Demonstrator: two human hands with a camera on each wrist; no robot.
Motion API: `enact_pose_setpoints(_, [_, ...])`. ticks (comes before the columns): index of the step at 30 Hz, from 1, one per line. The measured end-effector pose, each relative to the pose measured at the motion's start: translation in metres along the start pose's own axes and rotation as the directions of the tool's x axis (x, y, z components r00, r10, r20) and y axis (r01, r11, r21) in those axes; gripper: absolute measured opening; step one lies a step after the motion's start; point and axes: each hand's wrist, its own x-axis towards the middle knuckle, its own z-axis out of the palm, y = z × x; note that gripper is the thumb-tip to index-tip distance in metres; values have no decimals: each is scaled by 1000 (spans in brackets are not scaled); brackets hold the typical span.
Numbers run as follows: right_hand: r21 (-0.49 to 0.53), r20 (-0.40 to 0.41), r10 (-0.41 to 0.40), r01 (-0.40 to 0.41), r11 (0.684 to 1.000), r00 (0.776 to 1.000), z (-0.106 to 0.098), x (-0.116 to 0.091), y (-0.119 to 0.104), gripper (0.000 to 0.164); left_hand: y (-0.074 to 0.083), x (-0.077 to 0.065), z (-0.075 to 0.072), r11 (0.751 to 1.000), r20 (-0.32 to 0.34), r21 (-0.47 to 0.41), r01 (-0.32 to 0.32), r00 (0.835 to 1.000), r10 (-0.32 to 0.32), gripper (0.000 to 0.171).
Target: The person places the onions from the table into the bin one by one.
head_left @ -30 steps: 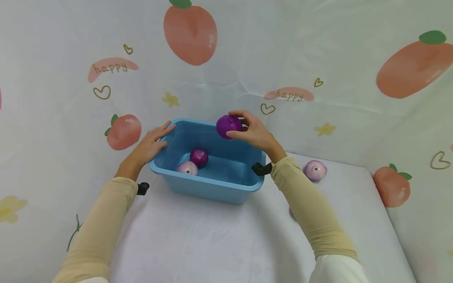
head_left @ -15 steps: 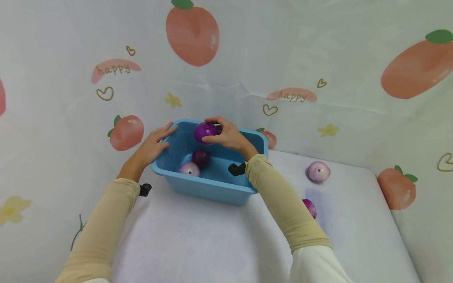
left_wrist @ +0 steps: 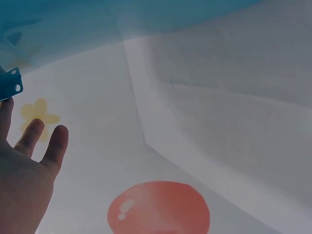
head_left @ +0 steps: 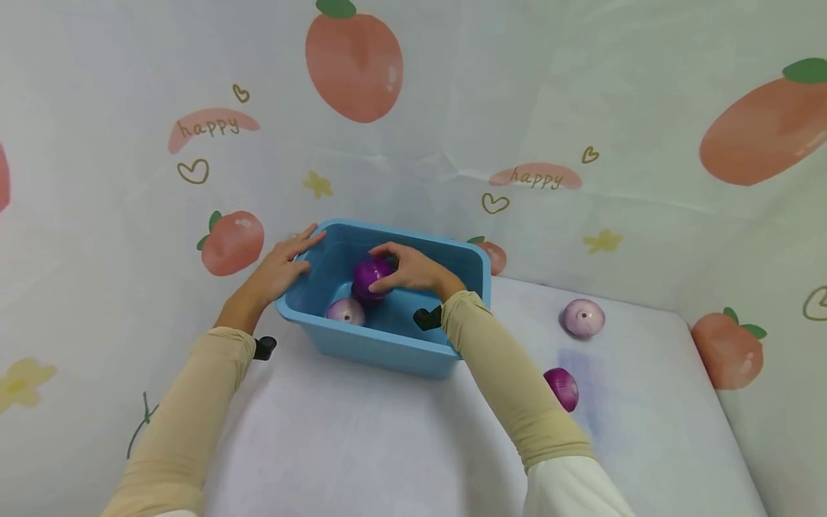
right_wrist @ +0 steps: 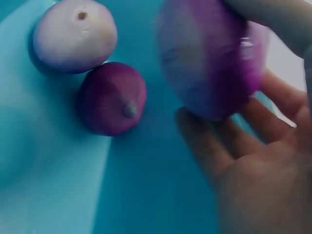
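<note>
One end of the blue bin [head_left: 376, 353], the left, has your left hand [head_left: 276, 267] on its rim; the left wrist view shows three fingers spread, not curled, one meeting a blue edge, with nothing pinched that can be seen. Just right of there, a pale onion [head_left: 345, 311] touches a dark purple onion [right_wrist: 108, 100], both resting in the bin's left half. Next comes the relation to mind: the bright purple onion [head_left: 370, 274] lies to the left of your right palm, pinched between the thumb and fingers of your right hand [head_left: 416, 270], inside the bin and, by the head view, overlapping the dark purple onion; the right wrist view, from another side, shows a gap between the two. It looks roundish and blurs up close, so its long axis cannot be told, while the bin's own runs left to right, the right end slanting toward you. Of your hands the right is nearer, being the one that holds it. Farther right, on the white table [head_left: 349, 445], a magenta onion [head_left: 564, 388] lies partly behind your right sleeve [head_left: 504, 373], and a far pale onion [head_left: 583, 318] sits beyond it, both well apart from the bin. Counted, that makes one bin and five onions in sight: two resting in the bin, one in your grip, two on the table
</note>
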Motion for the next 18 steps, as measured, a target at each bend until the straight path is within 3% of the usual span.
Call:
enact_pose_setpoints(3, [-98,111,72,-62,993,991,3,1,2,81,1,-1,-1,1000,0,3,11,1000,-11,68])
enact_pose_setpoints(8, [-190,255,166,-119,975,953,6,0,5,82,3,-1,-1,1000,-1,2,10,1000,-10,68])
enact_pose_setpoints(13, [-261,331,206,-121,958,921,8,-1,7,79,3,-2,0,1000,5,-7,11,1000,-11,67])
enact_pose_setpoints(18, [-267,355,226,-133,954,907,8,-1,8,78,3,-1,1,1000,1,-12,11,1000,-11,68])
